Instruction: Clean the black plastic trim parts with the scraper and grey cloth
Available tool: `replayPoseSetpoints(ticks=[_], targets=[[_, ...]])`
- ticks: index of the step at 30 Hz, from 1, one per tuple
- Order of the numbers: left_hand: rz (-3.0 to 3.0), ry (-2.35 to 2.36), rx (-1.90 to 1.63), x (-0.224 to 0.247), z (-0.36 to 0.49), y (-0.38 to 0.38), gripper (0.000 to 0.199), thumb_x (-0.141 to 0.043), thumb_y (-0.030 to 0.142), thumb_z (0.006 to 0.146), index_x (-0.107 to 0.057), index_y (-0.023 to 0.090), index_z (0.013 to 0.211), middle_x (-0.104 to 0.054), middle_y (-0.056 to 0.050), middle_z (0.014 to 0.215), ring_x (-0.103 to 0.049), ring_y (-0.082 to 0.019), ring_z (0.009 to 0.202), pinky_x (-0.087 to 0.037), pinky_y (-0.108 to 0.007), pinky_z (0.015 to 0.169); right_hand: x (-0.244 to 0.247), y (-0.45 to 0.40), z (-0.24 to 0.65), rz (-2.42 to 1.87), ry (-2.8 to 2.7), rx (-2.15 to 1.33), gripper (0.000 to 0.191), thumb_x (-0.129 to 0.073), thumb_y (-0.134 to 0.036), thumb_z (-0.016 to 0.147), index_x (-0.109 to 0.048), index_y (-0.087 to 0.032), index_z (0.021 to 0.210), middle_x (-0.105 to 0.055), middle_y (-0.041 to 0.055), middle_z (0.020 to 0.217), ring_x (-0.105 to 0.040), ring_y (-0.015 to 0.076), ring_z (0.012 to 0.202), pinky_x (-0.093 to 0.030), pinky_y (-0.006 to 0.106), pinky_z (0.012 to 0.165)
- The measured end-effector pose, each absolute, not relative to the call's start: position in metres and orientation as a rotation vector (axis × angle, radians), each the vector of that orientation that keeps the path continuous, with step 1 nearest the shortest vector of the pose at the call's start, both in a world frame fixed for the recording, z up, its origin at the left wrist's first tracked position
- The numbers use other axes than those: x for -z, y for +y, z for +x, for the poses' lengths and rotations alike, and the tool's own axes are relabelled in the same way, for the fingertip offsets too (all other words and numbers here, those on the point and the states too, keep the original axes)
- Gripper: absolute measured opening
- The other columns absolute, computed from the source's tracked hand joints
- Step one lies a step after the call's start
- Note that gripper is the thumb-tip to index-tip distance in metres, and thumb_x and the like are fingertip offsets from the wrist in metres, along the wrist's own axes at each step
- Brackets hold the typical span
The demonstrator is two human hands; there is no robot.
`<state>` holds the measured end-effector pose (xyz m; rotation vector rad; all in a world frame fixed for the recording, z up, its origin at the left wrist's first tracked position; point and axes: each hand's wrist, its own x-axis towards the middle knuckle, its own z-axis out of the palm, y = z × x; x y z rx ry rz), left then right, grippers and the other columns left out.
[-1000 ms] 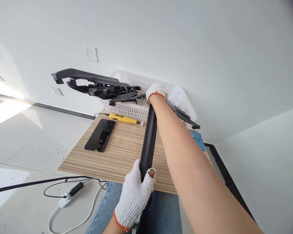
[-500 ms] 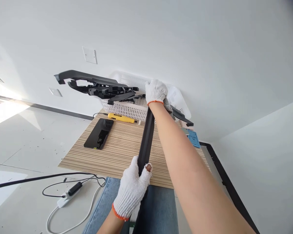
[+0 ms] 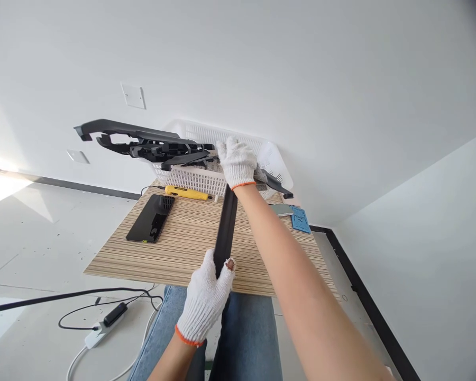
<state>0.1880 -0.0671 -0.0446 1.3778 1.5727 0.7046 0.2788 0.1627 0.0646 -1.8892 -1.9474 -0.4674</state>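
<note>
A long black plastic trim strip [image 3: 226,225] slants from my lap up over the table towards the white basket. My left hand [image 3: 208,296], in a white knit glove with an orange cuff, is wrapped round its lower part. The left thumb lies along the strip's right edge, its tip showing through a hole in the glove. My right hand [image 3: 238,163], gloved alike, is bent over the strip's far end by the basket [image 3: 206,182]; its fingertips are partly hidden. Close beside it is a grey, cloth-like patch [image 3: 261,173].
More black plastic trim pieces [image 3: 154,145] lie across the basket, jutting out left. On the striped table [image 3: 174,264] are a black phone [image 3: 150,218], a yellow pen-shaped tool [image 3: 186,192] and a blue card [image 3: 300,219]. A power strip [image 3: 103,328] with cables lies on the floor.
My right hand has come slightly back towards me along the strip, its fingers a little looser. My left hand keeps its grip. The whole view has shifted a little.
</note>
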Motion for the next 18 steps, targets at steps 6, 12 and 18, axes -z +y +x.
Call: replayPoseSetpoints(ticks=[6, 12, 18], targets=[[1.382, 1.548, -0.749, 0.042, 0.188, -0.068, 0.021, -0.046, 0.047, 0.097, -0.048, 0.026, 0.097, -0.069, 0.001, 0.071, -0.067, -0.021, 0.064, -0.045, -0.031, 0.067, -0.062, 0.136, 0.275, -1.885, -1.987, 0.412, 0.051, -0.027, -0.038, 0.109, -0.071, -0.013, 0.107, -0.075, 0.0189, 0.097, -0.073, 0.0302, 0.091, -0.054, 0.044, 0.081], [1.394, 1.545, -0.754, 0.046, 0.186, -0.068, 0.021, -0.046, 0.047, 0.098, -0.049, 0.026, 0.098, -0.069, 0.001, 0.07, -0.067, -0.021, 0.063, -0.045, -0.03, 0.064, -0.048, 0.11, 0.272, -1.87, -2.049, 0.431, 0.048, -0.032, -0.036, 0.106, -0.074, -0.014, 0.099, -0.076, 0.0166, 0.089, -0.074, 0.0299, 0.083, -0.052, 0.04, 0.074], [1.388, 1.538, -0.755, 0.049, 0.187, -0.066, 0.021, -0.047, 0.047, 0.098, -0.046, 0.027, 0.095, -0.069, 0.002, 0.067, -0.067, -0.021, 0.061, -0.044, -0.031, 0.065, -0.036, 0.087, 0.264, -1.816, -2.12, 0.385, 0.048, -0.033, -0.037, 0.106, -0.076, -0.016, 0.097, -0.077, 0.0148, 0.088, -0.074, 0.0281, 0.08, -0.051, 0.037, 0.072]])
